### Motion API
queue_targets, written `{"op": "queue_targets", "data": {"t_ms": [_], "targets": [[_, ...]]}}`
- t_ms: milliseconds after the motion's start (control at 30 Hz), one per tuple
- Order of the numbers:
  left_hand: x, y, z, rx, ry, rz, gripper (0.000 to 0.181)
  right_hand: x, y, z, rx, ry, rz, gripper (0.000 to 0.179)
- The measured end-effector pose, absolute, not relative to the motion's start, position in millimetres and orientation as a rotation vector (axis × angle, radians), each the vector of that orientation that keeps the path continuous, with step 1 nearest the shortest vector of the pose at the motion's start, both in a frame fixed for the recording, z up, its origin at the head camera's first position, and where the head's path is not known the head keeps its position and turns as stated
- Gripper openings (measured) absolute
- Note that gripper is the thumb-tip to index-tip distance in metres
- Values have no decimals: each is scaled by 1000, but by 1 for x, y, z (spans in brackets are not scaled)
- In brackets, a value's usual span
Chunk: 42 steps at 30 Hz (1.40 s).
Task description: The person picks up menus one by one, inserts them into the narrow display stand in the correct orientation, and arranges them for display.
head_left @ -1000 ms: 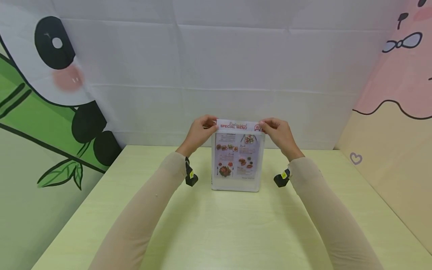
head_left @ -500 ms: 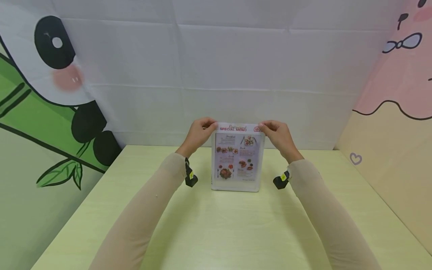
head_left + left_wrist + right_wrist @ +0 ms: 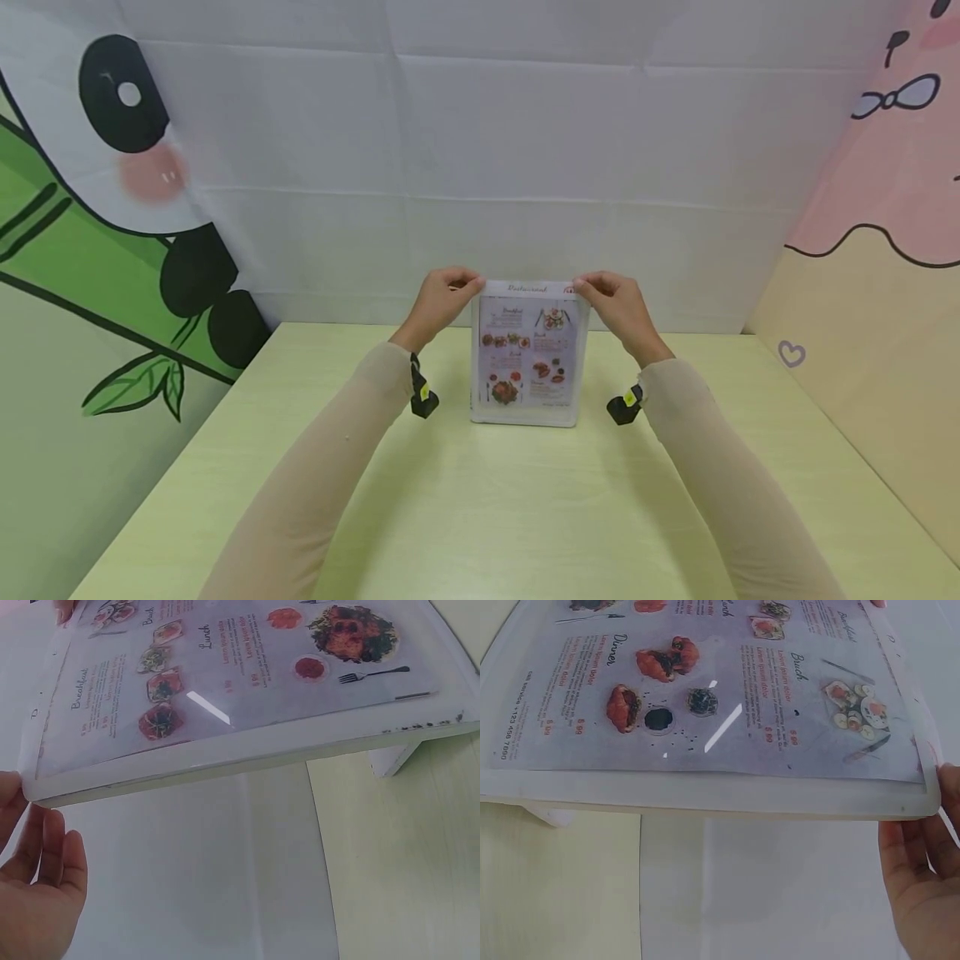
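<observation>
A white tabletop menu stand (image 3: 522,417) leans back slightly on the table, with a printed restaurant menu sheet (image 3: 551,342) inside its clear front. Along the stand's top edge shows a narrow strip of the sheet with the word "Restaurant". My left hand (image 3: 441,306) pinches the top left corner and my right hand (image 3: 619,310) the top right one. In the left wrist view, the left hand (image 3: 45,881) has its thumb in front and fingers behind the corner. The right wrist view shows the right hand (image 3: 926,877) likewise. How firmly sheet and stand are each gripped, I cannot tell.
A pale yellow-green table (image 3: 480,508) lies under the stand. Behind it hangs a white cloth backdrop (image 3: 517,150). Painted side walls border the table, green at left (image 3: 45,467) and cream at right (image 3: 885,350). A short white foot (image 3: 388,759) supports the stand from behind.
The menu sheet has slid down into the stand. Its "SPECIAL MENU" line has sunk out of sight below the top edge. Both hands have lowered slightly with it, while the stand stays put.
</observation>
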<state>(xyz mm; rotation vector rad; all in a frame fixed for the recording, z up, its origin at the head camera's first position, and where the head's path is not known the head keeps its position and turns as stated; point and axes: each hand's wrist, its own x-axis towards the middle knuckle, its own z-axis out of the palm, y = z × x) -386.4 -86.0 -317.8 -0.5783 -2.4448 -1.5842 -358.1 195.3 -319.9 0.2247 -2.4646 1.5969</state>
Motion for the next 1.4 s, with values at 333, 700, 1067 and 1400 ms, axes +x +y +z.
{"op": "queue_targets", "data": {"t_ms": [333, 700, 1067, 1400], "targets": [[-384, -87, -319, -574, -2480, -1544, 28, -356, 196, -323, 193, -2460, 1568, 39], [-384, -88, -322, -600, -2504, -1551, 33, -355, 198, -326, 242, -2463, 1545, 42], [-386, -88, -325, -575, -2519, -1552, 34, -353, 203, -330, 344, -2480, 1383, 45], [-382, -100, -333, -637, -2571, -1350, 38, -352, 206, -338, 357, -2485, 1398, 49]]}}
